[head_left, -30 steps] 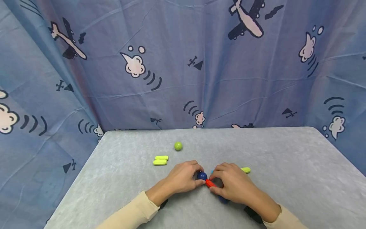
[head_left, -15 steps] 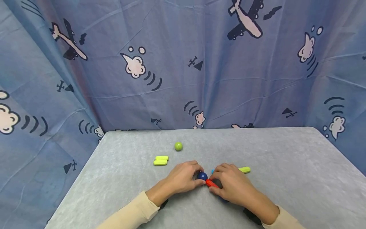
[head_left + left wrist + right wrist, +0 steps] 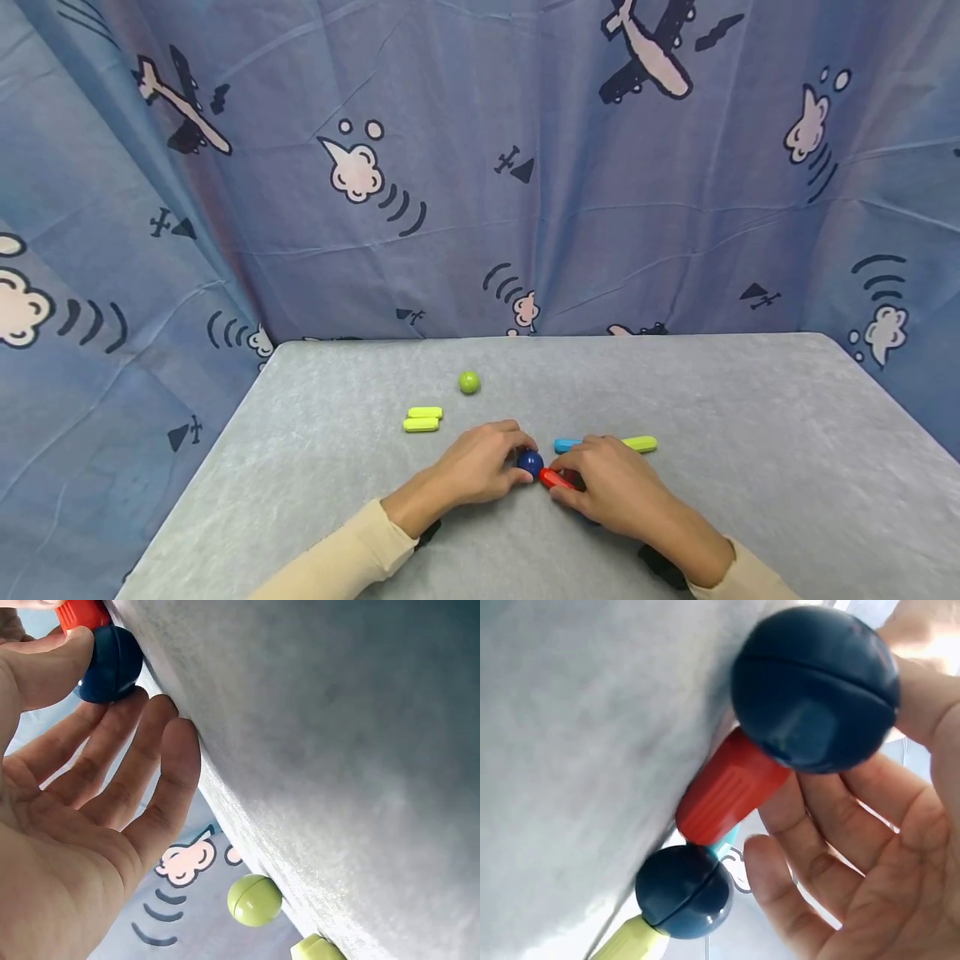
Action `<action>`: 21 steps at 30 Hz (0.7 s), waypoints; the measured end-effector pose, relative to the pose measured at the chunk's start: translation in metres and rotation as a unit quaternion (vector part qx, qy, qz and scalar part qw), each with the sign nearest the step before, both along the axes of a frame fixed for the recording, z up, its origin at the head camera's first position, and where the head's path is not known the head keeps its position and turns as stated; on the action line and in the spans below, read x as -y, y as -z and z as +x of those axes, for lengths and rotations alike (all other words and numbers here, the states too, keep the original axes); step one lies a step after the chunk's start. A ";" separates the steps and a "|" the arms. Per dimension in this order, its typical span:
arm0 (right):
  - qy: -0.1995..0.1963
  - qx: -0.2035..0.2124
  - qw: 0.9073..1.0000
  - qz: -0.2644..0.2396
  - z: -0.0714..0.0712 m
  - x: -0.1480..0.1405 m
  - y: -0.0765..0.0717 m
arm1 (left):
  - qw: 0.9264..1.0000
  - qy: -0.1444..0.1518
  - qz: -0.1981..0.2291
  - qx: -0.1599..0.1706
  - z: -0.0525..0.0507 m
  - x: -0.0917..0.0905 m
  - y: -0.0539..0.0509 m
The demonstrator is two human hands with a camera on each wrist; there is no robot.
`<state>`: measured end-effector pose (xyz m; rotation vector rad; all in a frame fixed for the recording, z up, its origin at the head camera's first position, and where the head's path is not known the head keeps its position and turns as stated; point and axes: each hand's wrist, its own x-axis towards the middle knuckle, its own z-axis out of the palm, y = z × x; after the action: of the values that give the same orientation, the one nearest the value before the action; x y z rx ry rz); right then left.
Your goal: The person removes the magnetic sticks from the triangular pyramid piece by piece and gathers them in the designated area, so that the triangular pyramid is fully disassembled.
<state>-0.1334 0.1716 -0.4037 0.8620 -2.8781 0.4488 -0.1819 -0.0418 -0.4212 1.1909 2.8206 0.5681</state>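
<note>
My left hand [image 3: 483, 467] pinches a dark blue ball [image 3: 531, 463] between thumb and fingers, just above the table in the middle. Beside it, my right hand [image 3: 617, 483] grips a red rod [image 3: 557, 479], whose left end meets that ball. In the right wrist view, a large dark blue ball [image 3: 815, 690] joins a ribbed red rod [image 3: 731, 787]. That rod leads to another dark blue ball [image 3: 684, 891] with a yellow rod [image 3: 634, 941] on it. Behind the right hand, a light blue rod [image 3: 567, 446] shows; the hand hides several joints.
A lime green ball [image 3: 469, 382] lies farther back on the grey table [image 3: 720, 400]. Two short yellow rods [image 3: 422, 425] lie side by side left of the left hand. A blue curtain [image 3: 450, 167] with printed airplanes hangs behind the table.
The right hand's fingers have dropped slightly toward me, so more of the light blue rod shows. The near blue ball under that hand is now mostly hidden. The left hand stays put.
</note>
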 end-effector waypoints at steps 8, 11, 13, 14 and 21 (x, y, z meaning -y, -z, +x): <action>-0.017 0.027 0.999 0.011 -0.002 -0.003 -0.004 | 1.000 0.009 -0.005 0.019 0.004 0.002 -0.003; -0.026 0.030 0.999 0.011 -0.003 -0.005 -0.004 | 1.000 0.016 -0.006 0.021 0.005 0.003 -0.004; -0.029 0.032 0.999 0.010 -0.003 -0.005 -0.004 | 1.000 0.020 -0.004 0.021 0.005 0.004 -0.003; -0.030 0.034 0.999 0.009 -0.003 -0.005 -0.004 | 1.000 0.021 -0.004 0.022 0.005 0.004 -0.003; -0.029 0.034 0.999 0.011 -0.003 -0.005 -0.004 | 0.999 0.008 -0.011 0.032 0.005 0.003 -0.004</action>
<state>-0.1360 0.1769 -0.3995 0.9536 -2.9320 0.4620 -0.1766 -0.0444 -0.4170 1.1704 2.7543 0.5618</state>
